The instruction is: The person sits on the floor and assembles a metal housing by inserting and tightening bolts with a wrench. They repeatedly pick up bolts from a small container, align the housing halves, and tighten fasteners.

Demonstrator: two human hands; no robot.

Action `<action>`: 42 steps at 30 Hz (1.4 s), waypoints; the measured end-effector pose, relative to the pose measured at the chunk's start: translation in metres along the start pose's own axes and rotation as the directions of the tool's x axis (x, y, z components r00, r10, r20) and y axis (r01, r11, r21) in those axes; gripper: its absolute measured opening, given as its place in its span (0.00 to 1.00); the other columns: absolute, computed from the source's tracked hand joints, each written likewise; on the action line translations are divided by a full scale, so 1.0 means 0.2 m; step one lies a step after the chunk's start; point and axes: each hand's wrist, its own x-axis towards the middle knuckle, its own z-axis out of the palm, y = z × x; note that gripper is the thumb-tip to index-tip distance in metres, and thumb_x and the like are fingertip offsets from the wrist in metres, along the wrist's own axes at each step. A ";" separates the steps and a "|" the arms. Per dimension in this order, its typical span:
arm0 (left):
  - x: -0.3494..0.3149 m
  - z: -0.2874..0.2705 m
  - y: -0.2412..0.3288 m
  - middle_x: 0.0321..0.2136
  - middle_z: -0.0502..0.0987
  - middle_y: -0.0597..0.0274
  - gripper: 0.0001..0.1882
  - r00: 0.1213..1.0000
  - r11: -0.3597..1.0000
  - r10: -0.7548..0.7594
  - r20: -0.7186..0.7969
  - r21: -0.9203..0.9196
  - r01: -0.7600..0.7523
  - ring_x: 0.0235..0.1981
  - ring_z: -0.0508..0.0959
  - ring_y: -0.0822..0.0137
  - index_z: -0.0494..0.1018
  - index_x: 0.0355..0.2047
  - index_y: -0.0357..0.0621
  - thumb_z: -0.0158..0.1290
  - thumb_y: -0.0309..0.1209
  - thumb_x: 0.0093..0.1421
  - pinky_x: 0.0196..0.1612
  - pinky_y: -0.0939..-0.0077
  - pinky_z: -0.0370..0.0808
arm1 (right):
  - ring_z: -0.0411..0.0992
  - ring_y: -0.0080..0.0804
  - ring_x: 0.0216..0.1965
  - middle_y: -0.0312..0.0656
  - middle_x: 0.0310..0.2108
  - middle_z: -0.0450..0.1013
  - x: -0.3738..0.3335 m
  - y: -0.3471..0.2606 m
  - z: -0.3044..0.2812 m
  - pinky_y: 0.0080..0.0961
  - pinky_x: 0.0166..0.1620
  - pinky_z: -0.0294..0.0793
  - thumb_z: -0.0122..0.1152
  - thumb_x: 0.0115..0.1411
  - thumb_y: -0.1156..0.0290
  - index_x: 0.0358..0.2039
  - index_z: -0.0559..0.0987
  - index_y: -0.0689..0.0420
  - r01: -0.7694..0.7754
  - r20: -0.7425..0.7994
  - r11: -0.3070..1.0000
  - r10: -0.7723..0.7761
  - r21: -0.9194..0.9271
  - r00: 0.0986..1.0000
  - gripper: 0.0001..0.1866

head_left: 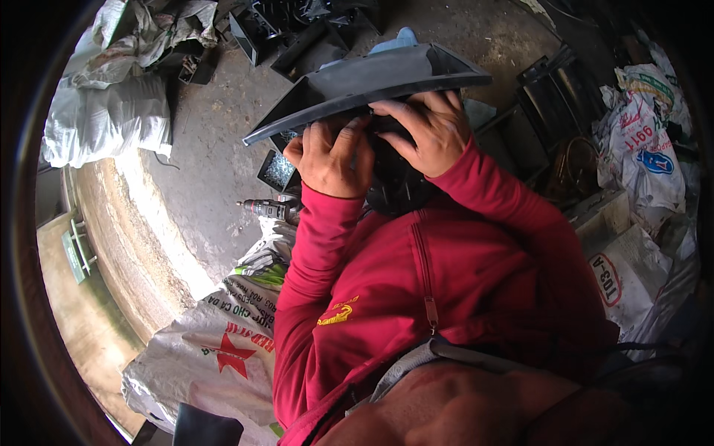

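Observation:
A shallow black plastic tray-like housing with raised sides is tilted up in front of my chest. My left hand is closed at its near edge, fingers bent and fingertips against the underside of the rim. Further right, my right hand grips the same edge, with the index finger along the rim and the thumb below it. Between and below the hands is a dark black part, its shape lost in shadow. The housing hides some of the fingertips.
A small bin of silvery screws stands on the floor to the left, close to a power drill. Black plastic parts lie ahead, and more black panels stand at right. Printed sacks and white bags flank me.

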 end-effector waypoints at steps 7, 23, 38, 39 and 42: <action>0.01 0.01 0.00 0.37 0.74 0.64 0.21 0.999 0.998 0.051 -0.009 0.034 -0.050 0.37 0.75 0.64 0.79 0.44 0.57 0.60 0.30 0.46 0.45 0.64 0.59 | 0.71 0.32 0.42 0.30 0.33 0.75 0.00 0.00 -0.01 0.37 0.50 0.61 0.71 0.46 0.66 0.53 0.74 0.41 -0.028 -0.015 0.999 0.029 0.023 0.999 0.31; 0.05 0.01 -0.03 0.40 0.76 0.64 0.21 0.996 0.995 0.081 0.030 0.053 -0.083 0.39 0.76 0.62 0.80 0.44 0.59 0.59 0.32 0.47 0.48 0.61 0.60 | 0.70 0.33 0.45 0.30 0.32 0.75 0.00 -0.02 -0.02 0.36 0.52 0.61 0.71 0.44 0.67 0.48 0.75 0.41 -0.078 -0.066 0.996 0.081 0.046 0.995 0.28; 0.04 0.03 -0.04 0.39 0.77 0.66 0.22 0.996 0.996 0.092 0.003 0.014 -0.092 0.37 0.76 0.64 0.80 0.45 0.57 0.58 0.28 0.46 0.47 0.64 0.62 | 0.71 0.31 0.43 0.26 0.33 0.75 -0.01 -0.03 -0.02 0.35 0.48 0.62 0.71 0.45 0.67 0.50 0.74 0.41 -0.098 -0.068 0.995 0.099 0.018 0.993 0.29; 0.05 0.02 -0.04 0.38 0.78 0.68 0.22 0.994 0.994 0.107 -0.002 0.015 -0.107 0.36 0.76 0.66 0.80 0.45 0.58 0.57 0.28 0.47 0.45 0.66 0.62 | 0.71 0.30 0.43 0.25 0.34 0.76 -0.01 -0.03 -0.03 0.35 0.48 0.62 0.71 0.44 0.67 0.50 0.74 0.41 -0.098 -0.081 0.995 0.099 0.018 0.992 0.30; 0.07 -0.01 -0.02 0.36 0.78 0.70 0.22 0.987 0.986 0.163 0.012 0.036 -0.163 0.34 0.76 0.69 0.80 0.45 0.59 0.57 0.27 0.48 0.43 0.70 0.62 | 0.71 0.29 0.42 0.21 0.35 0.77 -0.01 -0.03 -0.02 0.35 0.47 0.62 0.71 0.44 0.66 0.51 0.74 0.40 -0.112 -0.078 0.994 0.113 0.019 0.991 0.30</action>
